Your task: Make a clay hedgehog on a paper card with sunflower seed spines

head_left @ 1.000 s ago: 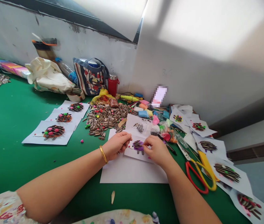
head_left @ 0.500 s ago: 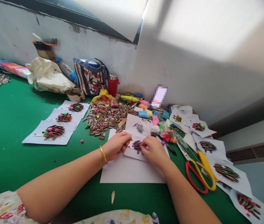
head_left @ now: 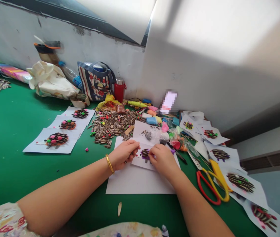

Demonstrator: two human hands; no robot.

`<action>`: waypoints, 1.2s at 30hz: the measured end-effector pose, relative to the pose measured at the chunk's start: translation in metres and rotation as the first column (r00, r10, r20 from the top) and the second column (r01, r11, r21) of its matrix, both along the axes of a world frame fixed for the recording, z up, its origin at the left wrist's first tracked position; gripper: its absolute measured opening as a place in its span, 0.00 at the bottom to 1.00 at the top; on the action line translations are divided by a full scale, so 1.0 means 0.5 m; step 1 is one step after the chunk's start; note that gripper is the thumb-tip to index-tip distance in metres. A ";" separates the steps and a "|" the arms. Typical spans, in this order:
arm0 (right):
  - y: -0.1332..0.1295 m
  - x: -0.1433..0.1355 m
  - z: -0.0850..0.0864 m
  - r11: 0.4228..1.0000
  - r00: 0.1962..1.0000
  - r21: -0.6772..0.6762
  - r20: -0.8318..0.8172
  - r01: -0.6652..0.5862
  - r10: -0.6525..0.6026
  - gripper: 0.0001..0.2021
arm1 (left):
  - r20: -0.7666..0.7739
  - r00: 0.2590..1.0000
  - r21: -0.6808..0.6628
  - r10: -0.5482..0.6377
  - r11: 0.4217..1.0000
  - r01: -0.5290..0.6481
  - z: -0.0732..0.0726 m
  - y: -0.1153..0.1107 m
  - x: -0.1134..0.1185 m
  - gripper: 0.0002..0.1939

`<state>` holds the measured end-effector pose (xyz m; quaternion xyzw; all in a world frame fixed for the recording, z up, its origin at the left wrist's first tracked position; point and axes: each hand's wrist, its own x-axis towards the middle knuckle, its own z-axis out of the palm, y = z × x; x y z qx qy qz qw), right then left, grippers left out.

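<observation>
A small white card (head_left: 140,164) lies in front of me on larger white paper (head_left: 140,182). On the card is a hedgehog figure (head_left: 145,153) of purple clay with striped sunflower seeds stuck in it. My right hand (head_left: 163,161) is over the figure's right side, thumb and forefinger pinched at the seeds; what is between them is hidden. My left hand (head_left: 126,152), with a gold bangle at the wrist, is curled closed at the card's left edge. Dark seed-like tips show among its fingers. Behind the card lies another sheet (head_left: 140,129) with grey seed prints.
A heap of sunflower seeds (head_left: 112,125) spreads behind my left hand. Finished hedgehog cards lie left (head_left: 56,141) and right (head_left: 241,182). Scissors (head_left: 210,184) with red and yellow handles, a black pen (head_left: 179,155) and clay packs (head_left: 152,120) sit on the right. Bags (head_left: 97,80) stand by the wall.
My right hand has shifted very slightly left over the purple figure. My left hand and the things on the table look the same.
</observation>
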<state>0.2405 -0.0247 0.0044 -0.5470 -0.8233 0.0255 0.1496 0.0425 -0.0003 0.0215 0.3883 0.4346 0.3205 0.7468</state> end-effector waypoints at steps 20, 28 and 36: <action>-0.043 -0.046 0.030 0.992 0.919 0.040 -0.373 -0.118 0.124 0.10 | 0.028 0.934 -0.130 -0.356 0.925 0.357 -0.004 -0.028 0.008 0.37; -0.040 -0.044 0.035 0.989 0.855 -0.058 -0.511 -0.139 0.090 0.07 | 0.071 0.929 -0.107 -0.364 0.923 0.370 -0.003 -0.025 0.006 0.32; -0.033 -0.020 0.044 0.982 0.772 -0.151 -0.635 -0.110 -0.011 0.07 | 0.065 0.942 -0.031 -0.329 0.943 0.332 -0.009 -0.016 -0.003 0.19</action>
